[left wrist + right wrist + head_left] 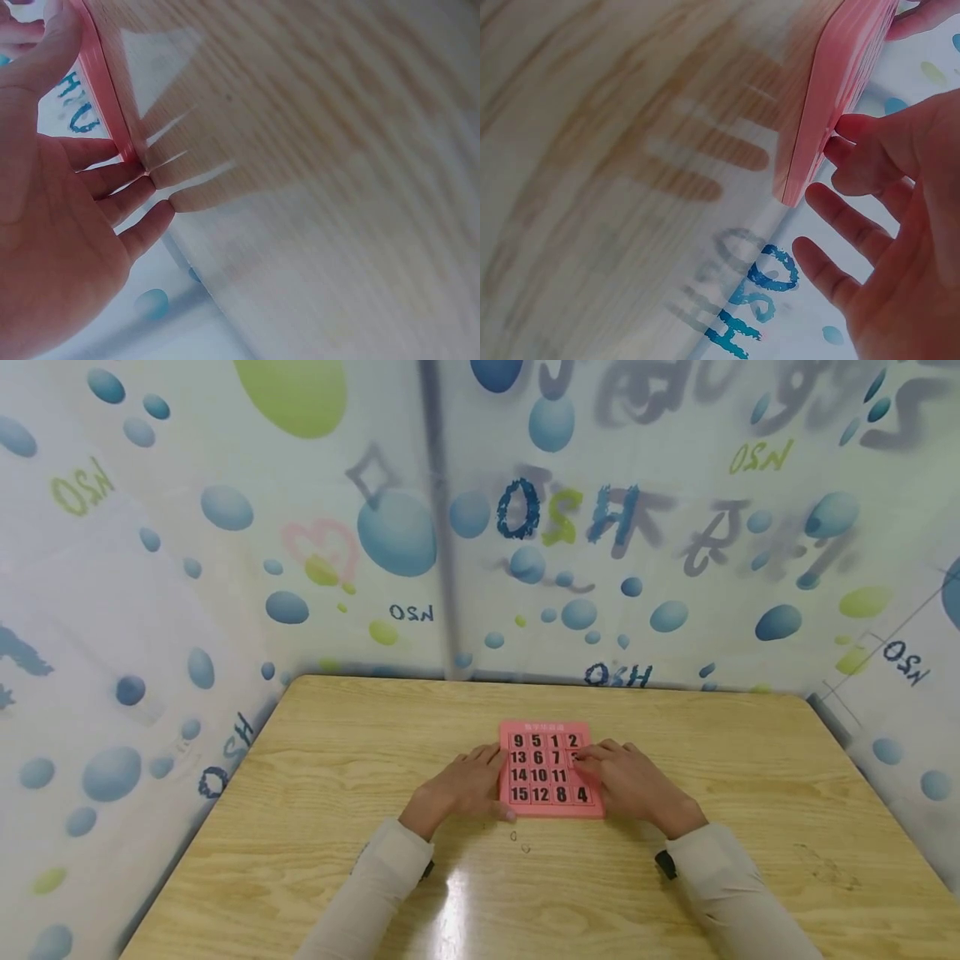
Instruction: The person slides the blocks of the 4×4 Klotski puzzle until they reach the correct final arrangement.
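Observation:
A pink number sliding puzzle (551, 812) lies flat on the table, with black numerals on its tiles. Its bottom row reads 15, 12, 8, 4, and a blank spot shows right of the 11. My left hand (467, 783) holds the puzzle's left side, fingers along the edge and thumb at the near corner. In the left wrist view, fingertips meet the pink frame (105, 86) and the tabletop. From the right, my right hand (628, 781) reaches over the board, its fingertips touching a partly covered tile in the second row. The right wrist view shows its outer fingers spread beside the frame (810, 112).
The wood-grain table (337, 760) extends around the puzzle on all sides. Pale wall panels (495, 635) printed with blue and green drops stand behind the table and along both sides. Small ring marks (519, 842) show on the table in front of the board.

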### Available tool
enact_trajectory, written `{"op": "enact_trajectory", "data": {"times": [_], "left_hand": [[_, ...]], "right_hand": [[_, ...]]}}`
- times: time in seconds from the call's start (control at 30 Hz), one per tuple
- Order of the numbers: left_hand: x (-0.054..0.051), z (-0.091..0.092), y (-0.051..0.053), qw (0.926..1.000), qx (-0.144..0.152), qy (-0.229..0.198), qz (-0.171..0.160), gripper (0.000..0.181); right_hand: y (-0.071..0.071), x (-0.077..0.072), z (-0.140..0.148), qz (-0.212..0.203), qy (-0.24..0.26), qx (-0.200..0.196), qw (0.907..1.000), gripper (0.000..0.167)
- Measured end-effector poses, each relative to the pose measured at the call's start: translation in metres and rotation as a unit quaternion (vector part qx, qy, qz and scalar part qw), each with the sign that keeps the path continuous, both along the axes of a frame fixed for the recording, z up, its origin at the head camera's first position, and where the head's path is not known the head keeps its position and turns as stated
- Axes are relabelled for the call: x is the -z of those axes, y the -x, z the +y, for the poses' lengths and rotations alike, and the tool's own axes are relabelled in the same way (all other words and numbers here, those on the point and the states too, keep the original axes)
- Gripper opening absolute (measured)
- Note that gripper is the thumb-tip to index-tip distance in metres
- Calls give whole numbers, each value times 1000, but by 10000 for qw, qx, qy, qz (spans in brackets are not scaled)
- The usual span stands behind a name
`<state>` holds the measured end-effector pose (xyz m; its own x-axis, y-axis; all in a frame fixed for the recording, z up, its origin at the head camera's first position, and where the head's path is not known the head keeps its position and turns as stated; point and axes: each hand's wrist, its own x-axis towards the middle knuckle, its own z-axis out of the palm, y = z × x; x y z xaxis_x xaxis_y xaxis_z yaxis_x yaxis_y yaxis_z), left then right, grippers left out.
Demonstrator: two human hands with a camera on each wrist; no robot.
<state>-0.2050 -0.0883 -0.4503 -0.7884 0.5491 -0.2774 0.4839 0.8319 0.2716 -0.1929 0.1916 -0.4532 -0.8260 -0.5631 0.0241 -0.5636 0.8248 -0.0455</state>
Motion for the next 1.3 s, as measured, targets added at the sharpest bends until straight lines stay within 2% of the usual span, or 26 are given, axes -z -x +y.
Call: {"op": "enact_trajectory", "data": {"times": [0.23,0.53,0.8,0.97,1.17,1.3], "left_hand": [[-3,0,0,10000,-15,30,1,105],[-6,0,1,10000,-16,73,-19,105],[-4,0,0,10000,-42,8,-60,104],[-3,1,0,10000,-50,22,-75,105],[-2,1,0,10000,-51,33,-54,106],[-1,1,0,9999,-69,41,-62,106]], "right_hand": [[0,-1,1,-24,41,-22,10000,37],[-10,-3,6,-49,460,-536,9975,22],[-20,-4,9,-104,728,-993,9923,35],[-22,-2,10,-132,720,-1022,9921,40],[-22,-1,11,168,634,-1140,9913,40],[-20,-2,11,162,562,-1068,9926,39]]}}
